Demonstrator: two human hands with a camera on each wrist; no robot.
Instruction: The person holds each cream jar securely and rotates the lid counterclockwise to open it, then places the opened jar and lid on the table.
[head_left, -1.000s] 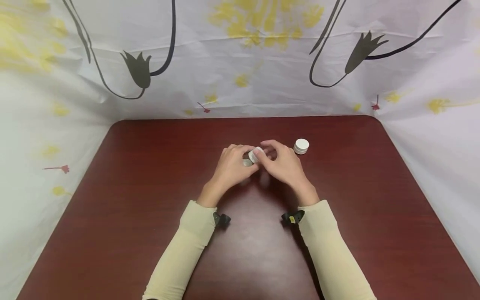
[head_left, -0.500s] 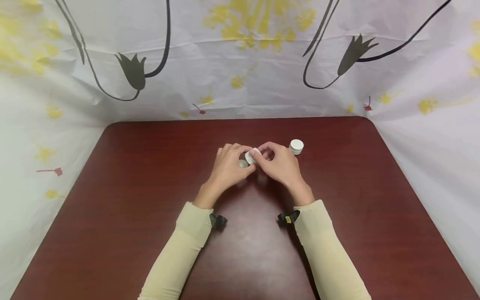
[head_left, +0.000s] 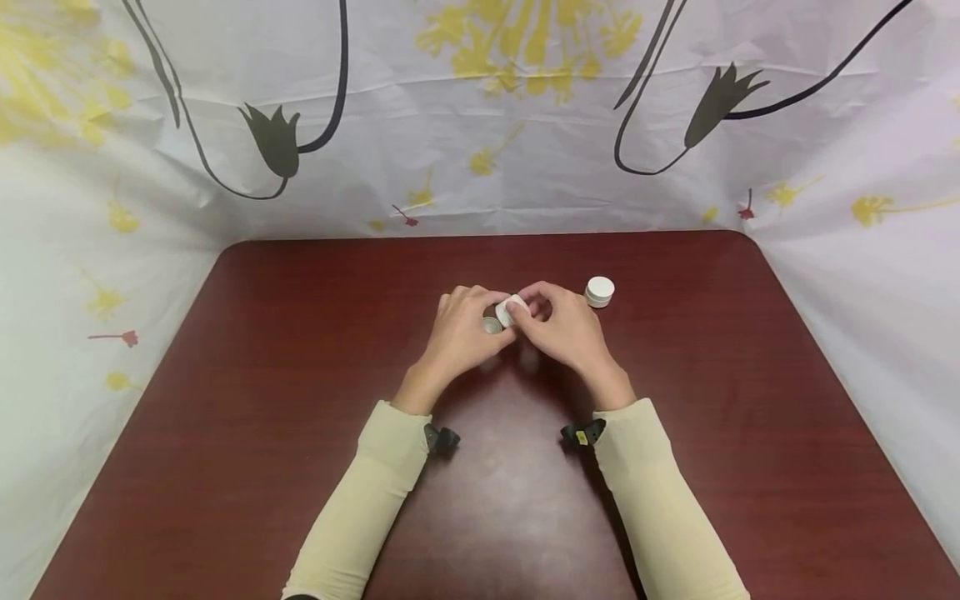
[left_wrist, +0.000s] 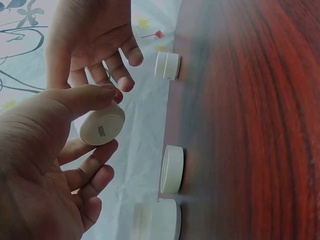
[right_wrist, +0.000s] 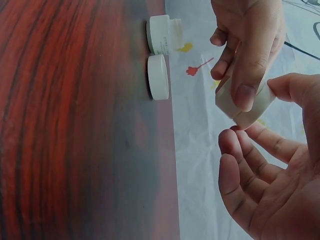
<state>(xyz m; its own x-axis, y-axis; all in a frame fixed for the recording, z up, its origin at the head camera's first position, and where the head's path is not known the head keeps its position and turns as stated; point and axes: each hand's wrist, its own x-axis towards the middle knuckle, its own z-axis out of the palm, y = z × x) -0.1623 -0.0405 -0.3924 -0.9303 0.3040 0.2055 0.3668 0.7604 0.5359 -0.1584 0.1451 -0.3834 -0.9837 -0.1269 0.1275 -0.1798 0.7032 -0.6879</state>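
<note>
A small white jar [head_left: 512,312] is held above the table between both hands. My left hand [head_left: 461,332] grips it with thumb and fingers; in the left wrist view, the jar's printed bottom [left_wrist: 102,127] faces the camera. My right hand [head_left: 566,327] pinches the other end between thumb and index finger, as the right wrist view shows, while its other fingers curl loosely. Below the left hand, a white lid [left_wrist: 172,170] lies on the table beside an uncovered white jar [right_wrist: 160,35]. The left hand hides that jar in the head view.
Another white jar [head_left: 599,292], with its lid on, stands past the right hand. The dark red table [head_left: 300,333] ends at a white patterned cloth [head_left: 495,192] behind and at both sides. A small black device [head_left: 583,435] sits at each wrist.
The right index finger, held a little away from the jar at first, has drawn in close to it. The left hand keeps its grip, and the whole head view shifts slightly.
</note>
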